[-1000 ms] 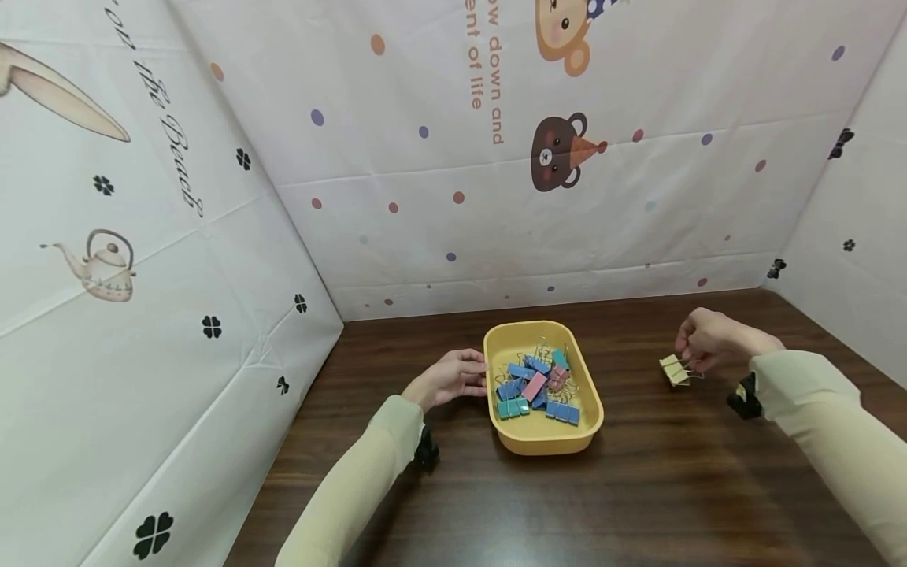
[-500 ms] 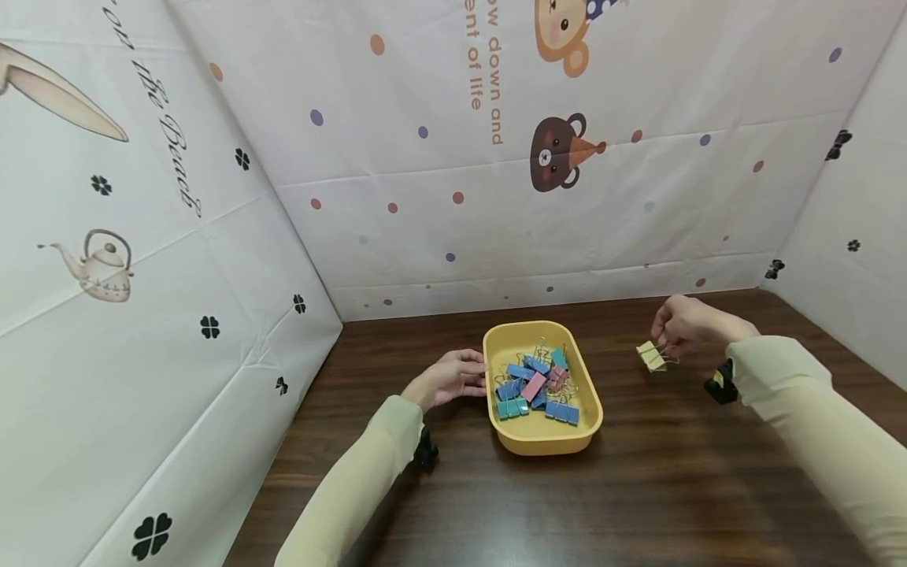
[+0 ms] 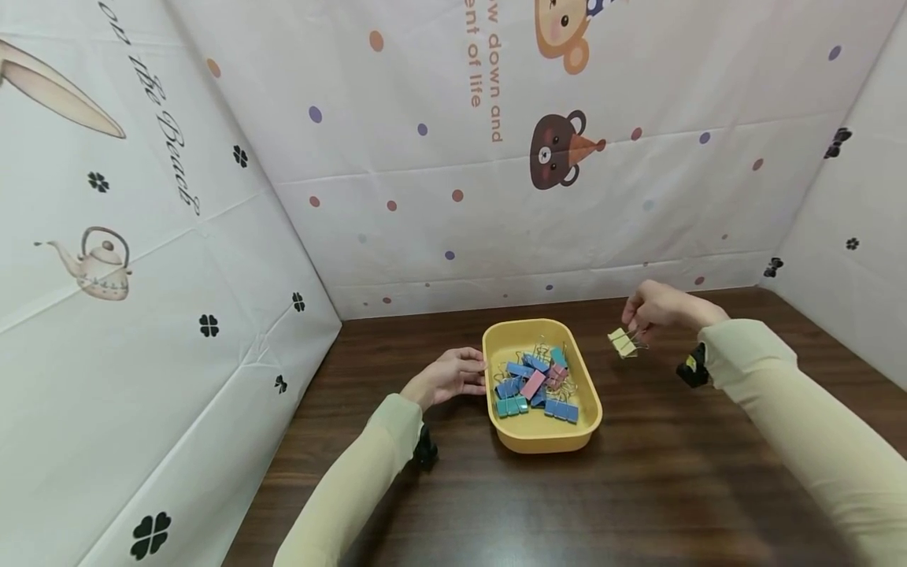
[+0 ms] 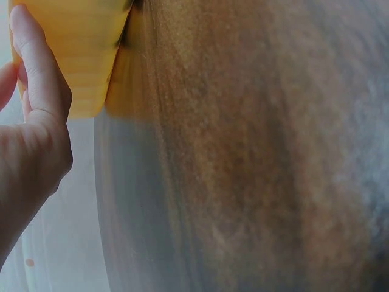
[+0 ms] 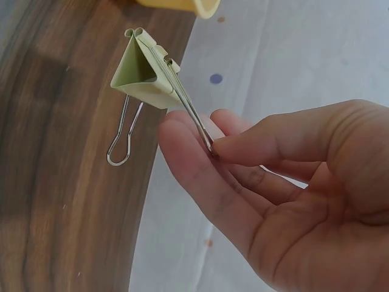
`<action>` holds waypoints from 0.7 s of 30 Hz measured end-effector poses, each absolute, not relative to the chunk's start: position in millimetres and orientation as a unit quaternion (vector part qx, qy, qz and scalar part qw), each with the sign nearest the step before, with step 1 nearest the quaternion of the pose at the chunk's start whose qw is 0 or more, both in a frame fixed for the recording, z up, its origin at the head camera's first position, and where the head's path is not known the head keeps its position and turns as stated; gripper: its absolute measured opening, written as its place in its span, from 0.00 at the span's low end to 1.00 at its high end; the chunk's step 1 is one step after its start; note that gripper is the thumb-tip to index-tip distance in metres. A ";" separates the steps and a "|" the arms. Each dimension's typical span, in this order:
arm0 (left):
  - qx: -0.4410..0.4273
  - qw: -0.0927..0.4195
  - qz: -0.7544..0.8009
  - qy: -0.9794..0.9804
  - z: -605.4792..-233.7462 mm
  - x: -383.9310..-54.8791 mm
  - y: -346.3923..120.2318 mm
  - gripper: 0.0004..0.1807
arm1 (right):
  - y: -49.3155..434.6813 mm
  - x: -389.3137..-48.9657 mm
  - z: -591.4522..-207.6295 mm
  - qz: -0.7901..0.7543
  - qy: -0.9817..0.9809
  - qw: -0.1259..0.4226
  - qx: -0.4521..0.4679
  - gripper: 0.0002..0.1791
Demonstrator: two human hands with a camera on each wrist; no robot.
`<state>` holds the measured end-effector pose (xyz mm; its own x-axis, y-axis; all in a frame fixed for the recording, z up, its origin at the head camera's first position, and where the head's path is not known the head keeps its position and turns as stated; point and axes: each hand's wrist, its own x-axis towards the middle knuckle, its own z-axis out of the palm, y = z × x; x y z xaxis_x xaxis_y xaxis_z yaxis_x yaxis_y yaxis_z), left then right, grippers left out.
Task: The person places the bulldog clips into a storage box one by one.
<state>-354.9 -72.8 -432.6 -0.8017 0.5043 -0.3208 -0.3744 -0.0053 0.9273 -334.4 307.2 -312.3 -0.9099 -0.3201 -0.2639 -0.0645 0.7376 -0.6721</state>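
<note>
Between thumb and forefinger my right hand (image 3: pixel 655 305) pinches one wire handle of a pale yellow binder clip (image 3: pixel 623 343). The right wrist view shows the clip (image 5: pixel 146 73) up close, its other wire handle hanging free. That hand is above the table, to the right of a yellow plastic bin (image 3: pixel 590 394). My left hand (image 3: pixel 448 376) rests its fingers against the bin's left wall, fingers fairly straight; the left wrist view shows the hand (image 4: pixel 42 103) at the bin's side (image 4: pixel 85 61). Inside the bin lie several binder clips, blue (image 3: pixel 561 411), teal (image 3: pixel 512 406) and pink (image 3: pixel 533 384).
The dark wooden table (image 3: pixel 453 488) runs up to a white printed cloth (image 3: pixel 397 244) behind it. More cloth hangs along the left and right sides. Black devices (image 3: pixel 694 367) are strapped at the wrists.
My right hand has carried the yellow binder clip leftward and slightly away from me, closer to the bin. My left hand and the bin have stayed in place.
</note>
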 end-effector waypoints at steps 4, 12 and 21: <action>0.051 0.311 0.706 0.634 -433.3 -355.3 -72.8 0.12 | 296.9 -337.9 -311.2 -0.357 0.910 0.182 -0.110 0.10; 0.049 0.314 0.710 0.629 -435.0 -356.5 -72.5 0.04 | 277.3 -343.6 -310.2 -0.373 0.901 0.177 -0.130 0.13; 0.046 0.309 0.708 0.633 -431.9 -355.4 -72.2 0.04 | 249.3 -342.2 -301.3 -0.369 0.900 0.171 -0.158 0.12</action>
